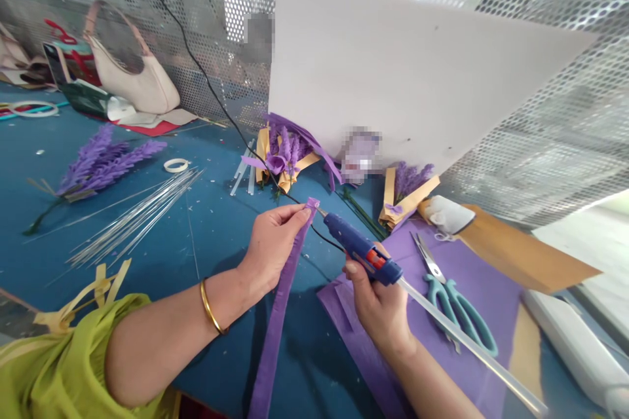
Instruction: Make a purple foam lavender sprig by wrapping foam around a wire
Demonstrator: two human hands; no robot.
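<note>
My left hand (275, 236) pinches the upper end of a long purple paper strip (279, 314), which hangs down toward the front edge. In my right hand (376, 301) is a blue glue gun (361, 245), its nozzle at the strip's top end by my left fingertips. A long translucent glue stick (472, 347) sticks out from the gun's back. Whether the nozzle touches the strip I cannot tell. Purple paper sheets (484, 288) lie under and beyond my right hand, with teal-handled scissors (457, 314) on top.
Lavender stems (108, 160) and thin wires (142, 216) lie on the left of the blue table (216, 353). Small wrapped bouquets (287, 154) stand at the back before a white board (393, 65). A black cord (196, 65) crosses from above. A cream handbag (137, 78) sits at back left.
</note>
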